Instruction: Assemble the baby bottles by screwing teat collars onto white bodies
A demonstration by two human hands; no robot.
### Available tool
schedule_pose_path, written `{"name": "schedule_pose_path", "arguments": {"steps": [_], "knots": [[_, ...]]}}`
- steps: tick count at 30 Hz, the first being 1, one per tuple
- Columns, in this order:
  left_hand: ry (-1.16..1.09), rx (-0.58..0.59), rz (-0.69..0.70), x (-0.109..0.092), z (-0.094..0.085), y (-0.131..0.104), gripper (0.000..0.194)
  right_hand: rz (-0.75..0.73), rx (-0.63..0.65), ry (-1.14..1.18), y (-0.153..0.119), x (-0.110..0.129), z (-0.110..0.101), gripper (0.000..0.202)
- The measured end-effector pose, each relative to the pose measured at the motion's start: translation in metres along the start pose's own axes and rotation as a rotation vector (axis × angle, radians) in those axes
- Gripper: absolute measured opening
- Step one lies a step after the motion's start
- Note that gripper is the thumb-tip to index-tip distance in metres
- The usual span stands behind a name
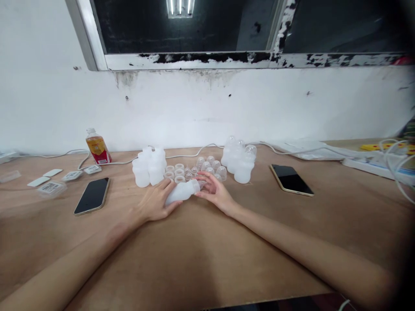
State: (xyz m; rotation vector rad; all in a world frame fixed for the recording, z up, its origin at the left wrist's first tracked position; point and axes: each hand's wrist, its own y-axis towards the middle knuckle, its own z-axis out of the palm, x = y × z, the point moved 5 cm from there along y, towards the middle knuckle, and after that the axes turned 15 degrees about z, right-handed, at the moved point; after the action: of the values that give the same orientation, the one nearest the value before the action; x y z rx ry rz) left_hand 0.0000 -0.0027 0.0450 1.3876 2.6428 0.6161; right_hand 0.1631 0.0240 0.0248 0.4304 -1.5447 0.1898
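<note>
My left hand (158,201) is wrapped round the body of a white translucent bottle (182,192), tilted with its top toward the right. At that top end, a white ring and a clear nipple (201,184) show, with the fingers of my right hand (214,192) closed about the nipple. Just behind the hands lie white rings (179,172), small clear nipples (189,173) and clear dome caps (210,164). A group of white bottles without caps (149,166) stands behind my left hand. Bottles with clear caps (239,160) stand to the right.
Two phones lie flat, one on the left (92,196) and one on the right (291,179). A drink bottle (98,147) stands near the wall at the left, beside small plastic cases (52,188). A white power strip (379,169) and cables are at the right.
</note>
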Motion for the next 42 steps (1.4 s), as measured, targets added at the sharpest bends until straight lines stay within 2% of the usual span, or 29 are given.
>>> {"name": "schedule_pose_path", "arguments": {"steps": [5, 8, 12, 15, 21, 25, 27, 29, 31, 33, 37, 40, 42], "knots": [[-0.023, 0.059, 0.009, 0.000, -0.004, -0.001, 0.039, -0.180, 0.038, -0.385, -0.011, 0.013, 0.008, 0.034], [-0.071, 0.080, 0.002, 0.001, -0.006, -0.003, 0.039, -0.270, 0.038, -0.539, -0.015, 0.020, 0.010, 0.031], [-0.035, -0.022, 0.027, -0.002, -0.005, -0.004, 0.042, -0.283, 0.041, -0.593, -0.015, 0.022, 0.007, 0.034], [0.036, -0.132, 0.072, -0.003, -0.003, -0.006, 0.045, -0.249, 0.031, -0.620, -0.013, 0.022, 0.003, 0.036], [0.071, -0.277, 0.094, 0.000, -0.001, -0.010, 0.043, -0.200, -0.016, -0.571, -0.012, 0.023, 0.000, 0.037], [0.159, -0.335, 0.142, -0.006, -0.001, -0.011, 0.042, 0.050, 0.003, -0.457, -0.006, 0.007, 0.002, 0.035], [0.192, -0.340, 0.169, -0.008, 0.000, -0.011, 0.041, 0.170, 0.036, -0.439, -0.005, -0.001, 0.003, 0.046], [0.181, -0.337, 0.177, -0.009, 0.002, -0.010, 0.042, 0.217, 0.022, -0.487, -0.004, -0.003, 0.000, 0.054], [0.134, -0.345, 0.153, -0.006, 0.002, -0.010, 0.042, 0.164, -0.043, -0.545, -0.004, 0.002, -0.007, 0.052], [0.077, -0.343, 0.100, -0.003, 0.001, -0.009, 0.042, 0.022, -0.087, -0.589, -0.006, 0.011, -0.012, 0.040], [0.006, -0.286, -0.021, 0.001, -0.002, -0.009, 0.042, -0.256, 0.018, -0.665, -0.012, 0.026, -0.007, 0.055], [0.004, -0.240, -0.035, -0.002, -0.004, -0.009, 0.043, -0.306, 0.057, -0.706, -0.015, 0.030, 0.000, 0.043], [0.027, -0.219, 0.001, -0.005, -0.003, -0.009, 0.044, -0.254, 0.038, -0.713, -0.015, 0.029, 0.003, 0.038]]}}
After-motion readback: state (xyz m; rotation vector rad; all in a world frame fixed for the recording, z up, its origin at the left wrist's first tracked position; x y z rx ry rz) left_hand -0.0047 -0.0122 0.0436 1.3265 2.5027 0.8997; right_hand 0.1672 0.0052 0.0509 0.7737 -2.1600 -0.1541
